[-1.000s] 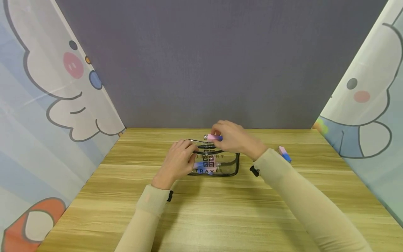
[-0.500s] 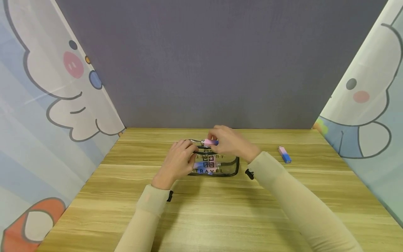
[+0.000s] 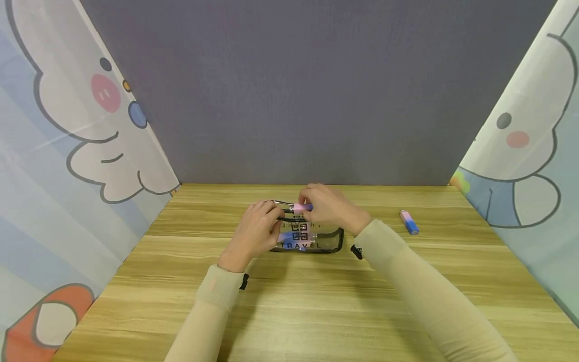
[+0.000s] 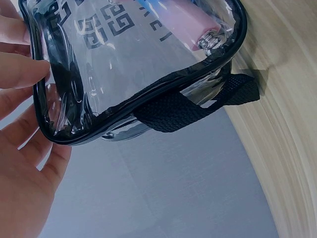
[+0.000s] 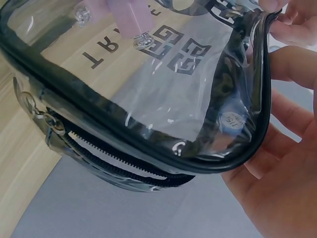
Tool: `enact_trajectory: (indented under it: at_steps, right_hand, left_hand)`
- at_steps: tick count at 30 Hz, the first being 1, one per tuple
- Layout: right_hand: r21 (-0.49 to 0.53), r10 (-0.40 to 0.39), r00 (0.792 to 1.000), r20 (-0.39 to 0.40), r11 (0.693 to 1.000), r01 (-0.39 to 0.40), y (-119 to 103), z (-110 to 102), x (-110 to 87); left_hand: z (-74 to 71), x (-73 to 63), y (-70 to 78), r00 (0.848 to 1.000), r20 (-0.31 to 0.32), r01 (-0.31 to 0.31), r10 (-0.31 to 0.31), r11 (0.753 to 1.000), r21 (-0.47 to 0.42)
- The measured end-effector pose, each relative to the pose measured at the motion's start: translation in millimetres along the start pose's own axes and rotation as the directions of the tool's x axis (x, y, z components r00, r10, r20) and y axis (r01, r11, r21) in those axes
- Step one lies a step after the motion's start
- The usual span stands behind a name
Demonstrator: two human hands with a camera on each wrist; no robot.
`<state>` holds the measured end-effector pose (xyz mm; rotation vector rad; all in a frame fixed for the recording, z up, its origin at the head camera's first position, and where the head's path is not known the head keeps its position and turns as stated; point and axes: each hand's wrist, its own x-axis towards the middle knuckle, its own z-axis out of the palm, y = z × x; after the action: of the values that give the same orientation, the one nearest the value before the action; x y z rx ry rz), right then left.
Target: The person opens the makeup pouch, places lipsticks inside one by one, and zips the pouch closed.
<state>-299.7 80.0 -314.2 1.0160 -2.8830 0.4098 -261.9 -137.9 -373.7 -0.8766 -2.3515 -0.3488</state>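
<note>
A clear, black-trimmed pouch [image 3: 333,245] lettered TRAVEL lies at the table's middle, with several pink-and-blue tubes [image 4: 188,22] visible through its wall. My left hand [image 3: 255,227] grips the rim at the left of the opening. At that opening, my right hand [image 3: 329,207] pinches a pink-and-blue tube [image 3: 299,207] lying sideways, its pink end pointing left. From the right wrist, the blue end [image 5: 233,116] with a round label shows through the plastic beside my fingers. A partly open zipper [image 5: 119,161] runs along the pouch's side there.
Another pink-and-blue tube [image 3: 409,222] lies on the wooden table [image 3: 289,311], to the right of the pouch. A grey panel [image 3: 289,90] stands behind the table, and cartoon-printed sheets [image 3: 520,166] hang at both sides.
My right hand has moved down and slightly left, bringing the tube from above the pouch to its opening. My left hand has stayed on the rim.
</note>
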Motion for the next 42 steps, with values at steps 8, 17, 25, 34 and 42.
enact_trajectory:
  at_steps: [8,17,25,34,42]
  right_hand:
    - [-0.001,-0.01,1.0,-0.009,1.0,0.01,-2,1,-1.0]
    - [0.021,-0.046,0.998,-0.04,0.999,0.047,-5,-4,-4.6]
    - [0.01,-0.065,0.996,-0.054,0.998,0.066,3,-11,-11.8]
    - [-0.038,-0.049,0.997,-0.061,0.998,0.047,16,-16,-21.1]
    - [-0.052,0.002,0.999,-0.052,0.999,-0.005,27,-20,-30.4]
  left_hand:
    - [0.5,-0.2,-0.3,1.0,-0.002,-0.006,0.006,1.0,0.001]
    - [1.7,-0.2,-1.1,1.0,-0.001,-0.008,0.008,1.0,0.0]
    - [1.4,0.7,-1.7,1.0,0.0,-0.012,0.012,1.0,0.0]
    - [1.5,0.7,-1.9,1.0,-0.005,-0.016,0.016,1.0,0.007]
    - [0.6,0.1,-1.2,1.0,0.005,-0.006,0.006,1.0,0.005]
